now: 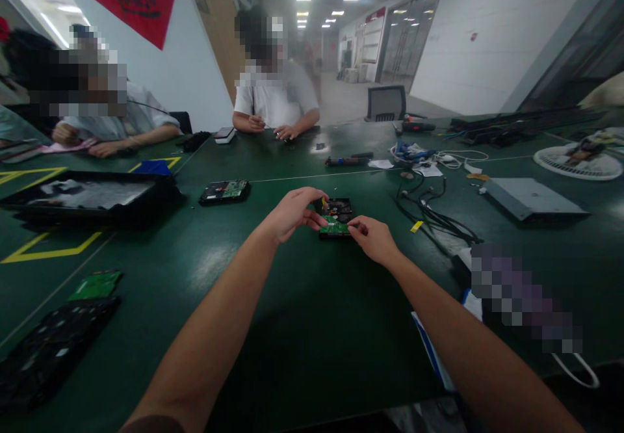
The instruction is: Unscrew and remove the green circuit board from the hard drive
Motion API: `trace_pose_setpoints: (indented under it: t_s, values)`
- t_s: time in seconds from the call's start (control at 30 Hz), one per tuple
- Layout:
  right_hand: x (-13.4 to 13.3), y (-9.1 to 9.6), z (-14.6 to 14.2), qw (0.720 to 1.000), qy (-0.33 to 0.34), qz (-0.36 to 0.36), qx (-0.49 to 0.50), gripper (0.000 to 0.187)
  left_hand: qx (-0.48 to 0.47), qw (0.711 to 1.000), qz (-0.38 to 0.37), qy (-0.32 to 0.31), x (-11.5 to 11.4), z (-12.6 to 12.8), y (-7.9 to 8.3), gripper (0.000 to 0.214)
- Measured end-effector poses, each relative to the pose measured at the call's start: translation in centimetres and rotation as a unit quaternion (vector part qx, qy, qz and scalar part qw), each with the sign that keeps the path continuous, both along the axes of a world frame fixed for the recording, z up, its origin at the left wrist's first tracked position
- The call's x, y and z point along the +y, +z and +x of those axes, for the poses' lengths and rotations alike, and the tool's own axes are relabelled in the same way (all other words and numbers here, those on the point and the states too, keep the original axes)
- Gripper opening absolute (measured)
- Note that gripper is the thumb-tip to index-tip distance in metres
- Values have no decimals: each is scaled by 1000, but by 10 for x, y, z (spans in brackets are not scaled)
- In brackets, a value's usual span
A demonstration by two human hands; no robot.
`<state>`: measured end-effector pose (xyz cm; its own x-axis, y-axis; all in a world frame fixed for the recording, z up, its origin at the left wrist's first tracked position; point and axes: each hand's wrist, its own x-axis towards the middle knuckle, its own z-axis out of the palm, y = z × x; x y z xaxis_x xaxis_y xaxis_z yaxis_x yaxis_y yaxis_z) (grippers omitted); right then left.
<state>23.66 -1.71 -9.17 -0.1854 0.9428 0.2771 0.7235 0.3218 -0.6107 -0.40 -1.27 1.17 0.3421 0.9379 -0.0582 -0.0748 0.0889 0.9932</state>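
While the hard drive [336, 217] lies flat on the desk [312, 342] with its green circuit board facing up, both hands work at its edges. The left hand [292, 212] has its fingers pinched narrow on the drive's left side. The right hand [374, 239] grips the near right corner, fingers closed on it. The board looks seated, so the stripping seems barely begun. I cannot tell whether any screws are out. Left of the drive lies a second drive [225, 191]. Far to its near left rests a loose green board [95, 285], and cables [429, 215] trail just right of it.
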Motion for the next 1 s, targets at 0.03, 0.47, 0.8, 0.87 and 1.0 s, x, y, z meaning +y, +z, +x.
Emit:
trace_pose_setpoints:
  t_s: [0.03, 0.47, 0.8, 0.87, 1.0]
  values:
    - [0, 0, 0, 1000, -1, -2, 0, 18, -5, 1000, -5, -3, 0, 1, 0, 26]
    - [-1, 4, 0, 1000, -8, -8, -1, 18, -4, 998, 21, 52, 1, 1, 1, 24]
    - [-1, 3, -1, 1000, -2, -10, 4, 18, -42, 997, -26, 51, 5, 1, -1, 22]
    - [-1, 2, -1, 1000, -4, -10, 6, 18, -30, 997, -13, 74, 6, -1, 0, 23]
    - [-1, 1, -1, 1000, -6, -7, 5, 18, -11, 996, 7, 87, 5, -3, 1, 25]
